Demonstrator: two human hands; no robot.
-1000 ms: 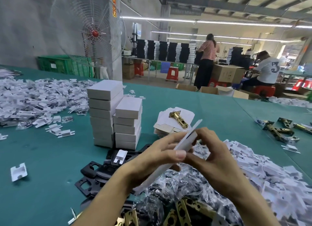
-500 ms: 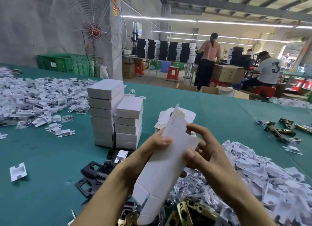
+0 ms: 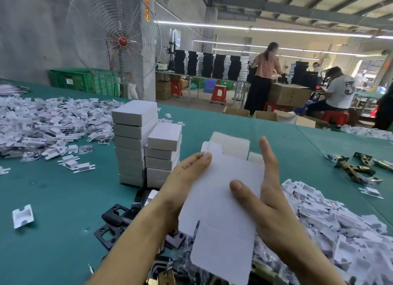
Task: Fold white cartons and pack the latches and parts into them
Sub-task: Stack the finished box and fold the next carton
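Green counter [image 3: 53, 210] of a packing shop, seen from the head camera; other workers stand and sit at benches far beyond the fingertips.

Step in hand: folding. One white carton [image 3: 221, 199] is held up off the counter between both hands, its broad face toward the camera. Its end flaps are unfolded, one set past the fingertips and one toward the wrists.

Left hand [image 3: 182, 182]: it grips the carton's left edge, with one digit [image 3: 205, 157] laid straight along the upper corner. The other fingers are hidden behind the card.

Right hand [image 3: 268, 199]: it holds the right edge. The thumb [image 3: 237, 185] presses on the near face, and the fingers [image 3: 266, 155] run straight and close together up the side.

Nothing is packed in this carton yet. It appears flat or barely opened, though the frame does not show which.

Finished boxes [image 3: 136, 140] stand in two stacks just outside the left fingers. Brass latches [image 3: 353, 169] lie well outside the right fingers. Black plates [image 3: 114, 218] lie below the left wrist, and white inserts [image 3: 340, 221] are heaped beside the right wrist.

Next move, as judged: press the two side edges toward each other to square the sleeve, then tuck one end shut. The thin card calls for even pressure along the creases, or a panel may buckle. A latch can go in only after that.
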